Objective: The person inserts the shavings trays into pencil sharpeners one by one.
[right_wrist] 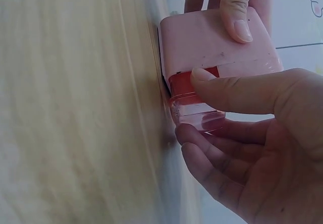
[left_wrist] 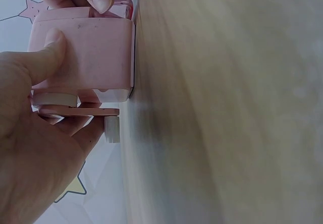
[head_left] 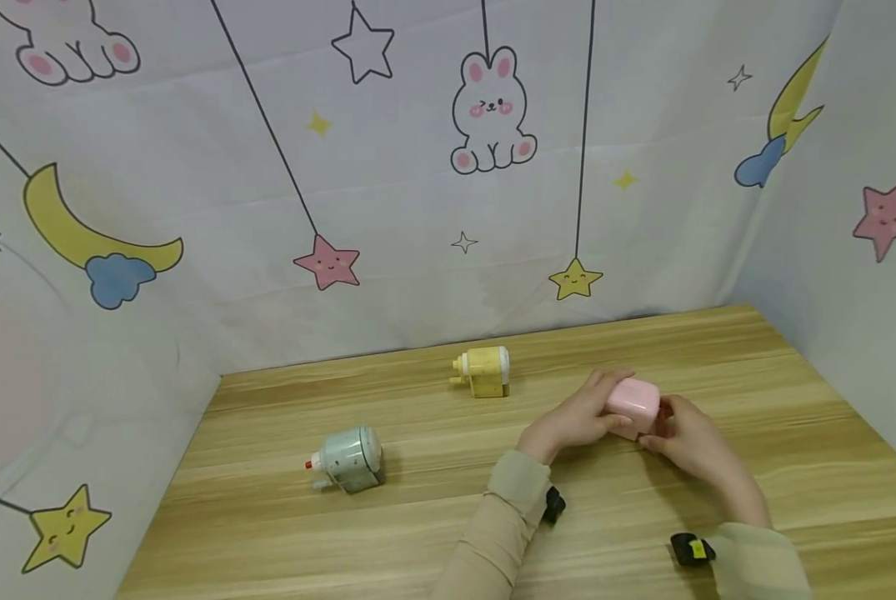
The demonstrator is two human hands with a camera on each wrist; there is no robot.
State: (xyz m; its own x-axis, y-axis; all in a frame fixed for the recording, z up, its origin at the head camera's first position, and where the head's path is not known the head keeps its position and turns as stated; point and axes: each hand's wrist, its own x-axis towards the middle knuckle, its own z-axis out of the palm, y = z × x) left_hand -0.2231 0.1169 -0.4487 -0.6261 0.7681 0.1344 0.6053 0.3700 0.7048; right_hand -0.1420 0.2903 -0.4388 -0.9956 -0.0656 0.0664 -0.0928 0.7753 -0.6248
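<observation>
A pink crank pencil sharpener (head_left: 635, 402) is on the wooden table at the right. My left hand (head_left: 577, 414) grips it from the left side, thumb across the body and fingers round behind the crank (left_wrist: 83, 112) with its white knob (left_wrist: 112, 129). At the opposite end, my right hand (head_left: 689, 435) pinches a see-through shavings drawer (right_wrist: 197, 115) between thumb and fingers. The drawer juts partly out of the pink body, and a red part shows at its opening. In the left wrist view the drawer is mostly hidden by the right hand's fingers.
A yellow crank sharpener (head_left: 485, 371) stands toward the back edge of the table (head_left: 252, 542). Further left and nearer is a green one (head_left: 352, 458) with a red-tipped end. White printed cloth (head_left: 417, 192) rises behind the table and at both sides.
</observation>
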